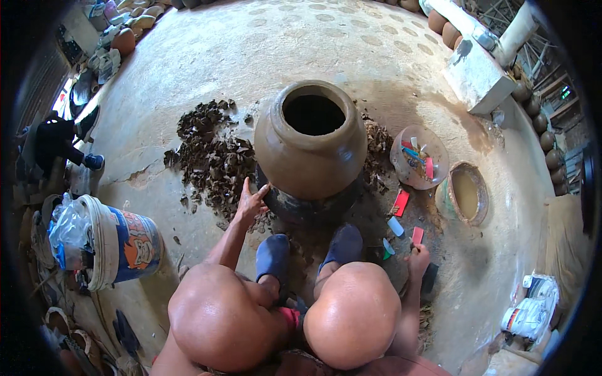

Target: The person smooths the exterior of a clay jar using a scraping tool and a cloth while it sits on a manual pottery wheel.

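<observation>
Clay pot [310, 141] stands upright — mouth up, left hand [251, 203] beside.

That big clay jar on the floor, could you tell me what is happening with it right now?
A person squats before the big clay jar, which stands upright and open-mouthed on a dark round base. The left hand rests flat by the base's edge, next to a heap of dry clay scraps. The right hand is down on the floor near a red scraper. A clear bowl of small tools and a bowl of muddy water sit to the right.
</observation>
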`<state>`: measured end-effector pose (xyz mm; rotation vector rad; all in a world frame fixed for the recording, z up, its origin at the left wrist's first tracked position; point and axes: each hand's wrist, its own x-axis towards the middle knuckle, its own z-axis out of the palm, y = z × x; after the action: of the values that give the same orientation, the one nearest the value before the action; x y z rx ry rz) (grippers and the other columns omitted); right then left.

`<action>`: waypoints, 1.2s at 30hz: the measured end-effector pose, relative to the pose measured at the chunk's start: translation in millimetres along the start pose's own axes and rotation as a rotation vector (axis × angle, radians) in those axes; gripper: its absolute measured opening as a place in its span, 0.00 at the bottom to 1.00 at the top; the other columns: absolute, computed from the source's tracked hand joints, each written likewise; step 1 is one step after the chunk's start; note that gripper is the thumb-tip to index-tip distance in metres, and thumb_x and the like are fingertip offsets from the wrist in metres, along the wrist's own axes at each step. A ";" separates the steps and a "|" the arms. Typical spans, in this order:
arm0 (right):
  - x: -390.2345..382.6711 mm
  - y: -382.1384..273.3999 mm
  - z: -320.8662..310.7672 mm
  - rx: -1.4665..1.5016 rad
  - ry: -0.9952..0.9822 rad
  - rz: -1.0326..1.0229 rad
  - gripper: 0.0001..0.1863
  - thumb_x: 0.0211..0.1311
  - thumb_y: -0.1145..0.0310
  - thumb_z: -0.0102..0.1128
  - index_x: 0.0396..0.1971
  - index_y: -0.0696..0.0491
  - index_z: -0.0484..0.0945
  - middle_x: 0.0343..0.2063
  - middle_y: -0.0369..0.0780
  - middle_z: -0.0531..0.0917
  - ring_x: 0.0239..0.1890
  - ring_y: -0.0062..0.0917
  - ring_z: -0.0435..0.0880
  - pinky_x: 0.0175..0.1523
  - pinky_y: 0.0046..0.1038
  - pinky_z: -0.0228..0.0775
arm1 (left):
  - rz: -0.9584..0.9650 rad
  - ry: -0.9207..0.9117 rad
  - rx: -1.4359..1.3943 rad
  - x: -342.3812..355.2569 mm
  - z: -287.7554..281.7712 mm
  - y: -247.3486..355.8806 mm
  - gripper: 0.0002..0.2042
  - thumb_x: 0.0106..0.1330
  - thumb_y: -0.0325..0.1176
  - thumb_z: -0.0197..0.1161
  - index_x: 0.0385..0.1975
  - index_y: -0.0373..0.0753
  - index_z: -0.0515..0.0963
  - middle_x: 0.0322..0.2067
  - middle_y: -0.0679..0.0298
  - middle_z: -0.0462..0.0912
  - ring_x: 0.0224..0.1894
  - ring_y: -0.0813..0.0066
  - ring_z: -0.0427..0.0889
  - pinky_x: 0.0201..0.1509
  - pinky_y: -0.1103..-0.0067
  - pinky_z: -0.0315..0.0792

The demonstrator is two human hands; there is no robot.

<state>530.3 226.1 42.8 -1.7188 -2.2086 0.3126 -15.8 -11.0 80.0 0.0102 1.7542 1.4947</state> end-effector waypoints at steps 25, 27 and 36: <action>153.4 -484.5 -236.2 0.155 0.015 -1.251 0.22 0.54 0.86 0.59 0.50 0.59 0.85 0.48 0.49 0.89 0.48 0.42 0.90 0.54 0.35 0.83 | 0.261 0.168 0.120 118.1 -37.7 -21.2 0.53 0.58 0.56 0.75 0.80 0.40 0.54 0.65 0.40 0.77 0.67 0.49 0.77 0.70 0.65 0.71; 175.4 -495.7 -221.4 0.075 -0.004 -1.365 0.23 0.53 0.87 0.58 0.50 0.58 0.85 0.48 0.49 0.89 0.48 0.42 0.90 0.54 0.37 0.83 | 0.327 0.217 0.263 104.6 4.0 2.4 0.52 0.59 0.61 0.72 0.78 0.38 0.57 0.70 0.39 0.69 0.72 0.44 0.71 0.74 0.61 0.66; 186.4 -520.2 -196.0 -0.222 -0.010 -1.634 0.20 0.52 0.79 0.68 0.48 0.55 0.85 0.49 0.42 0.86 0.47 0.38 0.89 0.51 0.36 0.84 | 0.319 0.135 0.362 121.3 5.8 40.4 0.46 0.62 0.59 0.71 0.76 0.41 0.64 0.66 0.40 0.75 0.69 0.45 0.75 0.72 0.61 0.69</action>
<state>97.5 271.2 435.7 0.4032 -2.8383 -0.3412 -113.0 64.9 45.7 0.3986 2.1922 1.3972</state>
